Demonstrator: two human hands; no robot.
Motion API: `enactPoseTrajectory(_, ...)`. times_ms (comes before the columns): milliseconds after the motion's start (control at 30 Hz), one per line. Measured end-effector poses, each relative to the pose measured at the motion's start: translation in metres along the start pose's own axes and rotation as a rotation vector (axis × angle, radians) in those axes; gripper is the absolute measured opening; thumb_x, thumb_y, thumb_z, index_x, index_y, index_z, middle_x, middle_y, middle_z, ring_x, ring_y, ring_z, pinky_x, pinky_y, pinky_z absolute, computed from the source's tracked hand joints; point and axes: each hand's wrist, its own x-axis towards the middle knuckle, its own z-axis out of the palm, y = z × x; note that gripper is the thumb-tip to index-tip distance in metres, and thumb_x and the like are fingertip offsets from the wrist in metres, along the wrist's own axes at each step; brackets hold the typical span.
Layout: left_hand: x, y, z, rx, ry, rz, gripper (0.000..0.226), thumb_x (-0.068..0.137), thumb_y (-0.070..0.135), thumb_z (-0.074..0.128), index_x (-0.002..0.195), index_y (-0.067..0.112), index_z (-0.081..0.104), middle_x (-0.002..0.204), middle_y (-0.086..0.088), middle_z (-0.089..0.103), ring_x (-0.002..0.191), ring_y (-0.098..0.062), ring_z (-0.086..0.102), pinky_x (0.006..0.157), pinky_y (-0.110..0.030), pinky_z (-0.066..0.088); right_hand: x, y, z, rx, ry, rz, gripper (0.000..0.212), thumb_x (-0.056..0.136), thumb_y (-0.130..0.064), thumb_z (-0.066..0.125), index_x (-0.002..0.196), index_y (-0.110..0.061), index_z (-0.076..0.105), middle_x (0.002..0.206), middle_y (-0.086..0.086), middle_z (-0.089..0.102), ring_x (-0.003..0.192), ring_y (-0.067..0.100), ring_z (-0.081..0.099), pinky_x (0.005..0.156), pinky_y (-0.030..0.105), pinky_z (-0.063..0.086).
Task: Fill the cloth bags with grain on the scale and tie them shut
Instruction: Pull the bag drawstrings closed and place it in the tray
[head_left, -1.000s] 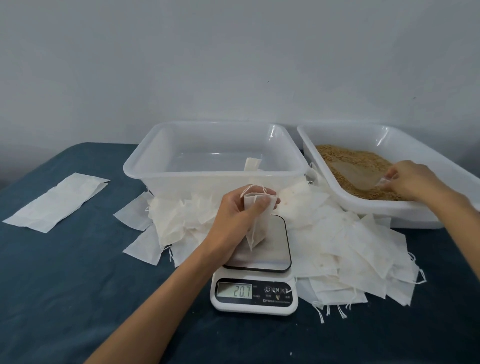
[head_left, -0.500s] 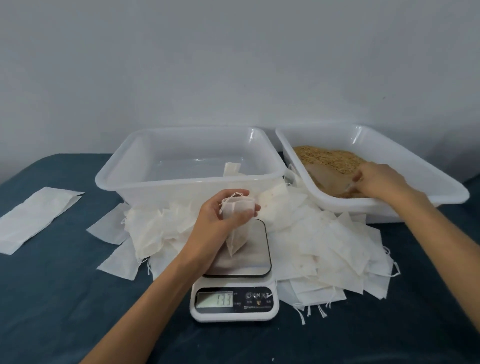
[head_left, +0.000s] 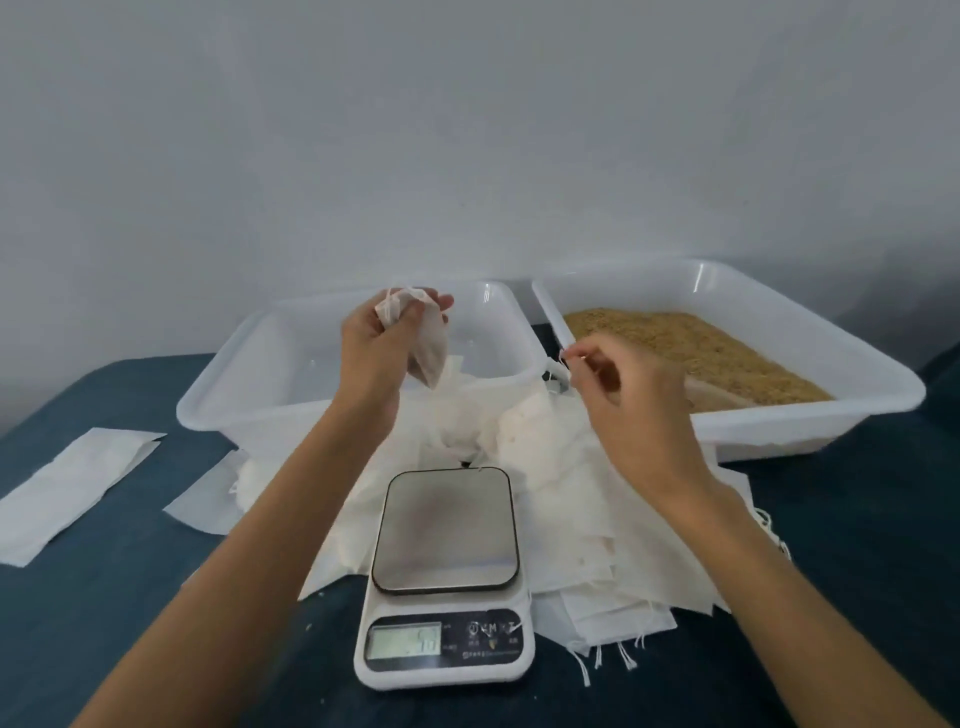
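Cloth bag (head_left: 427, 349) in left hand (head_left: 375, 358)

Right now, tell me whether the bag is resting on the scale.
No: the left hand holds the bag up, above the scale.

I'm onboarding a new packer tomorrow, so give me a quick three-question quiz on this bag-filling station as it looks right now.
1. True or false: a bag sits on the scale platform.
2. Which hand grips the filled cloth bag? A) left hand B) right hand C) neither
3. Fill in: the grain lies in the ____ of the two white tubs.

Key
1. False: the platform is bare; the bag is held up over the left tub.
2. A. The right hand pinches what looks like a thin string near the grain tub.
3. Right.
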Motion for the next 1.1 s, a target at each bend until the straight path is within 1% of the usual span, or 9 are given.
enactPoseTrajectory(200, 0.059, -0.027, -0.013, 0.755, 0.158, -0.08, 0.022, 0.096, 0.002, 0.054, 0.093, -0.001, 0.076, 0.093, -0.02, 0.074, 0.101, -0.04, 0.069, 0.082, -0.041, 0.054, -0.024, -0.001, 0.03, 0.247, -0.162, 0.028, 0.01, 0.099, -0.024, 0.061, 0.103, -0.031, 0.067, 0.082, -0.018, 0.067, 0.079, 0.009, 0.066, 0.068, 0.016, 0.048)
enactPoseTrajectory(333, 0.066, -0.04, -0.042, 1.117, 0.101, -0.131, 0.024, 0.096, 0.001, 0.05, 0.091, -0.002, 0.073, 0.091, -0.026, 0.071, 0.092, -0.044, 0.066, 0.08, -0.045, 0.052, -0.03, 0.006, 0.032, 0.252, -0.197, 0.005, 0.009, 0.1, -0.029, 0.059, 0.103, -0.036, 0.064, 0.085, -0.018, 0.067, 0.079, 0.009, 0.066, 0.064, 0.015, 0.046)
enactPoseTrajectory(433, 0.066, -0.046, -0.048, 1.147, 0.004, -0.177, 0.026, 0.099, 0.01, 0.057, 0.074, 0.006, 0.064, 0.074, -0.018, 0.058, 0.07, -0.035, 0.058, 0.069, -0.041, 0.053, -0.032, 0.006, 0.035, 0.261, -0.204, 0.007, 0.009, 0.1, -0.032, 0.057, 0.104, -0.037, 0.063, 0.085, -0.017, 0.066, 0.08, 0.01, 0.065, 0.065, 0.017, 0.048)
enactPoseTrajectory(567, 0.069, -0.044, -0.04, 1.015, -0.207, -0.279, 0.016, 0.099, 0.017, 0.068, 0.103, 0.003, 0.075, 0.086, -0.008, 0.064, 0.063, -0.02, 0.055, 0.05, -0.021, 0.049, -0.033, 0.007, 0.037, 0.243, -0.231, 0.007, 0.009, 0.1, -0.034, 0.055, 0.104, -0.037, 0.062, 0.084, -0.018, 0.065, 0.081, 0.009, 0.064, 0.067, 0.017, 0.047)
enactPoseTrajectory(700, 0.063, -0.043, -0.031, 1.016, -0.362, -0.302, 0.027, 0.101, 0.029, 0.068, 0.113, 0.005, 0.074, 0.111, -0.011, 0.068, 0.089, -0.023, 0.058, 0.077, -0.027, 0.044, -0.034, 0.008, 0.037, 0.264, -0.233, 0.021, 0.008, 0.1, -0.03, 0.057, 0.103, -0.036, 0.063, 0.08, -0.015, 0.066, 0.078, 0.011, 0.064, 0.067, 0.019, 0.047)
enactPoseTrajectory(800, 0.04, -0.035, -0.025, 0.99, -0.133, 0.0, 0.021, 0.102, 0.022, 0.066, 0.115, 0.007, 0.071, 0.106, -0.01, 0.072, 0.085, -0.023, 0.062, 0.078, -0.032, 0.05, -0.031, 0.008, 0.035, 0.289, -0.176, 0.03, 0.011, 0.101, -0.023, 0.059, 0.103, -0.031, 0.067, 0.075, -0.013, 0.067, 0.077, 0.007, 0.066, 0.063, 0.012, 0.044)
enactPoseTrajectory(900, -0.007, -0.027, -0.025, 0.998, -0.02, 0.396, 0.008, 0.099, 0.017, 0.069, 0.092, 0.016, 0.066, 0.075, 0.005, 0.063, 0.065, -0.017, 0.055, 0.064, -0.038, 0.05, -0.03, 0.006, 0.032, 0.328, -0.093, 0.04, 0.013, 0.102, -0.018, 0.058, 0.104, -0.022, 0.069, 0.072, -0.012, 0.068, 0.074, 0.004, 0.066, 0.063, 0.008, 0.042)
enactPoseTrajectory(1000, -0.046, -0.03, -0.025, 1.205, -0.27, 0.366, 0.011, 0.098, 0.027, 0.068, 0.088, 0.024, 0.067, 0.068, 0.008, 0.066, 0.062, -0.018, 0.053, 0.062, -0.036, 0.048, -0.03, 0.004, 0.032, 0.352, -0.082, 0.053, 0.013, 0.103, -0.017, 0.056, 0.105, -0.02, 0.069, 0.072, -0.01, 0.068, 0.071, 0.007, 0.066, 0.062, 0.01, 0.043)
enactPoseTrajectory(1100, -0.054, -0.036, -0.02, 1.287, -0.503, 0.179, 0.011, 0.102, 0.031, 0.062, 0.105, 0.03, 0.073, 0.091, 0.01, 0.074, 0.078, -0.013, 0.054, 0.075, -0.034, 0.048, -0.03, 0.003, 0.033, 0.345, -0.094, 0.053, 0.013, 0.103, -0.017, 0.056, 0.106, -0.02, 0.068, 0.071, -0.01, 0.068, 0.069, 0.009, 0.066, 0.059, 0.009, 0.041)
